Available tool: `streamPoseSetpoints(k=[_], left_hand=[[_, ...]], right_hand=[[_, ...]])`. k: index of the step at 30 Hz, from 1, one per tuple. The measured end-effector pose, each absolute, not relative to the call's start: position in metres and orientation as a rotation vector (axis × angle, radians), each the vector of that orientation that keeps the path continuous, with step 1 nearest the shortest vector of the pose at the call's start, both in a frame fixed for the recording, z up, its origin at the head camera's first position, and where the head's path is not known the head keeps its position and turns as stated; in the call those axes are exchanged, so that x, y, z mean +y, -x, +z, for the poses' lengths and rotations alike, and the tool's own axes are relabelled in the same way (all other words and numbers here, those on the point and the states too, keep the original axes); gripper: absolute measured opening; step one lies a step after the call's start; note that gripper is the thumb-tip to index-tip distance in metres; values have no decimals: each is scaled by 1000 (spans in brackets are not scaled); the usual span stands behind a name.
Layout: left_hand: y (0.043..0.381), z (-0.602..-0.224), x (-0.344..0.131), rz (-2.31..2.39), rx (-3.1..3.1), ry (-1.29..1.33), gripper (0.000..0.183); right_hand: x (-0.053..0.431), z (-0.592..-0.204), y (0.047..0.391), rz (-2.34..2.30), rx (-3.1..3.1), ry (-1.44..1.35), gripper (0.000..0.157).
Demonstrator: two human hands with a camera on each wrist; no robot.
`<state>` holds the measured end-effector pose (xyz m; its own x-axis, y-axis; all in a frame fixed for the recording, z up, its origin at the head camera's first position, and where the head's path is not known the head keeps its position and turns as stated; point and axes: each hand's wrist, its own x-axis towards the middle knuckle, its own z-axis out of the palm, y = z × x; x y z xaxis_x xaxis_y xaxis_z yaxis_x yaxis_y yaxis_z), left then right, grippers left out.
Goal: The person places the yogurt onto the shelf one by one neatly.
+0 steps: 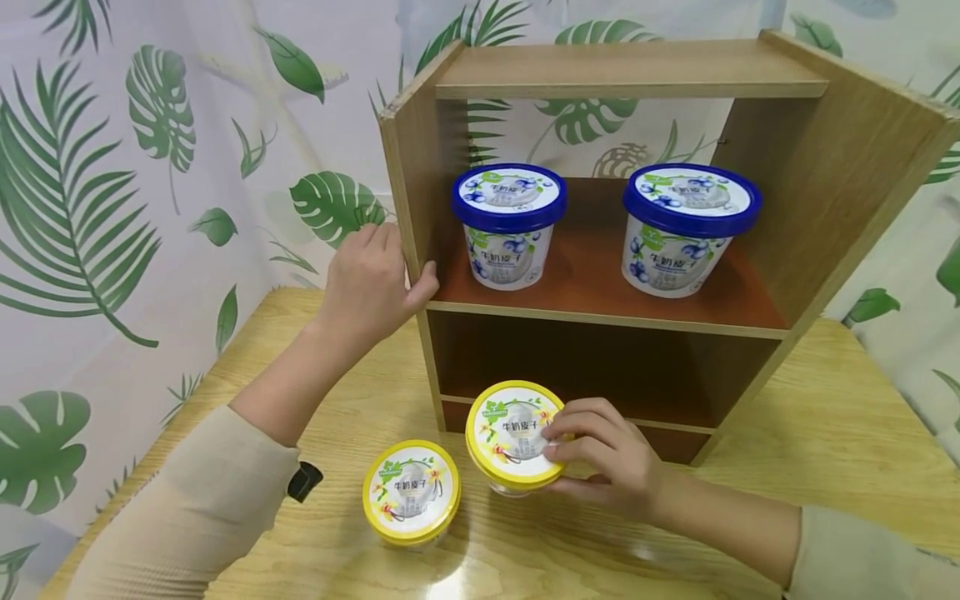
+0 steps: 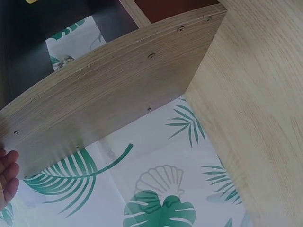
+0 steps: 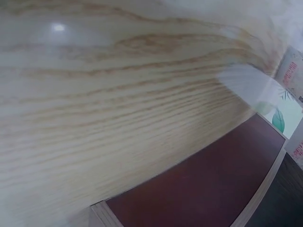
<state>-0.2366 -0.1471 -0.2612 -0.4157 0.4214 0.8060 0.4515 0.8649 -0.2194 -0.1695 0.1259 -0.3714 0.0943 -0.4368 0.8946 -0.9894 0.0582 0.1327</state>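
Note:
In the head view my right hand (image 1: 611, 458) holds a white tub with a yellow lid (image 1: 517, 429) by its right side, fingers over the lid and thumb lower down. This tub is tilted in front of the wooden shelf unit's (image 1: 607, 314) lower compartment. A second yellow-lidded tub (image 1: 412, 492) stands on the table to its left. My left hand (image 1: 371, 283) grips the front edge of the unit's left side panel (image 1: 408, 192), thumb towards the inside. Left fingertips (image 2: 8, 175) show against that panel in the left wrist view.
Two white tubs with blue lids, a left one (image 1: 510, 225) and a right one (image 1: 686, 229), stand on the upper red-brown shelf. The unit stands on a wood-grain table (image 1: 337, 400). Behind is a leaf-patterned wall covering (image 1: 225, 167).

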Motion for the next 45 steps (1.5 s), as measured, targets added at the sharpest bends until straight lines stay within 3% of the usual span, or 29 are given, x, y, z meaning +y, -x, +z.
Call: streamPoseSetpoints(k=[45], left_hand=[[237, -263, -147, -57, -2075, 636, 34]], right_hand=[[128, -363, 186, 750, -1659, -1363, 31]])
